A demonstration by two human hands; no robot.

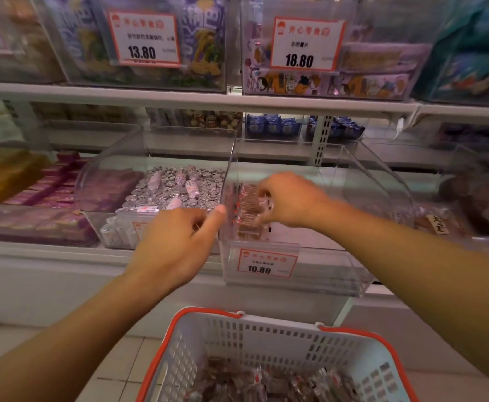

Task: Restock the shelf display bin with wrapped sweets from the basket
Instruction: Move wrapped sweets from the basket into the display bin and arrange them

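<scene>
A person is reaching both bare arms toward a clear plastic display bin (pixel 353 198) sitting on a white shelf (pixel 179 100). The right hand (pixel 292 198) is hanging over the bin's left side with its fingers curled down onto a small stack of brown wrapped sweets (pixel 247 210) lying against the bin's left wall; motion blur is hiding whether the fingers are pinching them or only touching. The left hand (pixel 176 242) is hovering just outside that wall with its fingers curled in and the thumb sticking out toward the bin; whether it is holding anything cannot be told. The rest of the bin is showing bare floor, and a price label (pixel 267 264) reading 10.80 is sitting on its front. Below, a white basket (pixel 266 335) with an orange rim is holding more wrapped sweets (pixel 266 381). The neighbouring bin (pixel 110 181) to the left is holding silver-wrapped sweets (pixel 179 190). On the shelf above, labels are reading 13.80 (pixel 143 39) and 18.80 (pixel 307 43).
</scene>
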